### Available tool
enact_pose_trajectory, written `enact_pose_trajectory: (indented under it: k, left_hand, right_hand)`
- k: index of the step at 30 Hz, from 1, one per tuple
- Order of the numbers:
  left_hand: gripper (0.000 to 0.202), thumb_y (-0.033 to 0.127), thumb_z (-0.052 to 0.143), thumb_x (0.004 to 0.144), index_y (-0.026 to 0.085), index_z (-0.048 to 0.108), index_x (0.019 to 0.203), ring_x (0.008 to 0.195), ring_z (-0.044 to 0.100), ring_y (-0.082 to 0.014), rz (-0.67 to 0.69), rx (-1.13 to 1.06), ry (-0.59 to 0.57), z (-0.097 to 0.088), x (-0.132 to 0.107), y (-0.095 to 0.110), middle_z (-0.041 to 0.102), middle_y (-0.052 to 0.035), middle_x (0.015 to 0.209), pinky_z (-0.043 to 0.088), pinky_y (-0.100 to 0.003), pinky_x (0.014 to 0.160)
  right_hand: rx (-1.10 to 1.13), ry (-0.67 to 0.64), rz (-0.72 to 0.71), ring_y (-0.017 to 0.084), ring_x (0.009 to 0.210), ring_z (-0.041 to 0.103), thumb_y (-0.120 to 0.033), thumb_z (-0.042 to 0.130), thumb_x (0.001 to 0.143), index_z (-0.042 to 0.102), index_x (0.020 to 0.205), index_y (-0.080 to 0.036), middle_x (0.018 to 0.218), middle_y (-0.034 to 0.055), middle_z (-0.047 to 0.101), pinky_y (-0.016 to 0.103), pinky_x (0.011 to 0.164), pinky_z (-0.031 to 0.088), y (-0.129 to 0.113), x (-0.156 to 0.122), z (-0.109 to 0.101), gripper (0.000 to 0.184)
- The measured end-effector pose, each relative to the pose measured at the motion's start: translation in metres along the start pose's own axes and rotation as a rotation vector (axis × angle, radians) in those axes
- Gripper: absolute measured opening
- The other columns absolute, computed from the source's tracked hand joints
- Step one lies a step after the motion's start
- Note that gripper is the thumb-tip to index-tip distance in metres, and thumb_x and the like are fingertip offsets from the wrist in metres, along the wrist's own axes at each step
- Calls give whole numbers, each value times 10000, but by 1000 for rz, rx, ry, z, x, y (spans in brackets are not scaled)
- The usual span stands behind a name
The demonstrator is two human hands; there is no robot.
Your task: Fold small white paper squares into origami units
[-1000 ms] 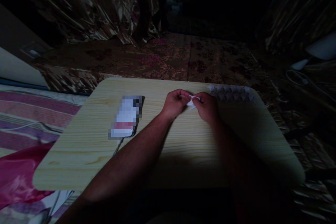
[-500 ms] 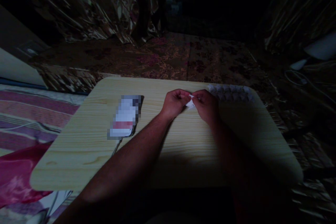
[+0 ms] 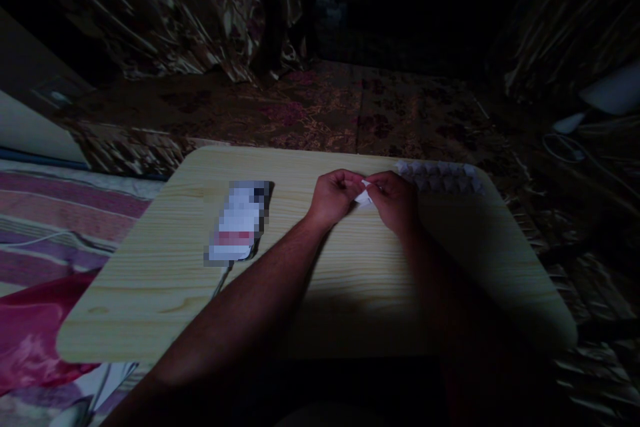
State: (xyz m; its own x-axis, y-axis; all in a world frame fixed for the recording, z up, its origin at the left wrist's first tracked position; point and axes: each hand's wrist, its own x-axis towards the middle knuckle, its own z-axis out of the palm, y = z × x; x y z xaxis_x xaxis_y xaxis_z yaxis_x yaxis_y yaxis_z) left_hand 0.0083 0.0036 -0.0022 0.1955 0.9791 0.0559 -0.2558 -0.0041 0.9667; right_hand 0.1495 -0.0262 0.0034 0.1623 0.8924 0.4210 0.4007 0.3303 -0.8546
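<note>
Between the fingertips of both hands is a small piece of white paper [image 3: 365, 199], folded or creased, over the far part of the wooden table [image 3: 360, 267]. My left hand [image 3: 336, 197] pinches it from the left, fingers curled. From the right, my right hand [image 3: 395, 199] grips it between thumb and fingers. The fingers cover much of the paper, so its full shape is hidden. Just beyond my right hand, two rows of small pale folded pieces [image 3: 445, 177] stand along the table's far right edge; my right hand hides part of their near left end.
A phone [image 3: 237, 223], blurred by pixels, lies left of my arms with a white cable [image 3: 221, 280] attached. A striped bed [image 3: 60, 213] with a pink cloth [image 3: 40, 327] adjoins on the left. A patterned ledge [image 3: 300, 107] runs behind the table. A white lamp [image 3: 613, 90] is at right.
Both hands stay in nearly the same place, still pinching the white paper. My right hand has shifted very slightly; everything else looks the same.
</note>
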Motion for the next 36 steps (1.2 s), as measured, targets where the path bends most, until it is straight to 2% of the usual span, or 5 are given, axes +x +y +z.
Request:
enact_pose_trajectory:
  k: [5, 10, 17, 28, 36]
  left_hand:
    - [322, 331, 844, 620, 119, 701, 816, 543, 565, -102, -14, -2, -2, -2, 1, 0, 684, -26, 661, 435, -230, 524]
    - [252, 312, 785, 695, 124, 705, 843, 535, 555, -98, 29, 38, -34, -4, 2, -2, 677, -25, 664, 433, -231, 523]
    - [238, 291, 775, 696, 122, 701, 846, 543, 569, -110, 12, 87, -89, -5, 1, -4, 685, -32, 671, 446, -236, 528]
    - [259, 323, 792, 677, 130, 703, 825, 528, 557, -113, -3, 78, -72, -2, 0, -3, 681, -36, 658, 423, -235, 504]
    - [228, 295, 773, 688, 134, 691, 828, 534, 553, -113, 17, 96, -38, -1, -1, -1, 673, -31, 654, 416, -234, 509]
  right_hand:
    - [13, -76, -41, 168, 735, 680, -285, 651, 805, 670, 802, -220, 775, 7, 726, 278, 672, 523, 1, 3, -9, 67]
    - [34, -287, -53, 166, 759, 664, -290, 649, 819, 664, 838, -214, 824, 15, 718, 285, 686, 515, 1, 9, -22, 80]
    - [-6, -410, -25, 145, 659, 607, -275, 622, 825, 637, 808, -205, 714, -4, 666, 264, 608, 466, 2, 11, -30, 74]
    - [-69, -258, 60, 154, 625, 619, -326, 665, 780, 669, 764, -195, 681, 6, 692, 262, 565, 457, 10, 12, -22, 132]
    - [43, -190, 152, 160, 632, 633, -322, 709, 730, 652, 793, -201, 689, 4, 688, 269, 573, 479, 3, 11, -15, 147]
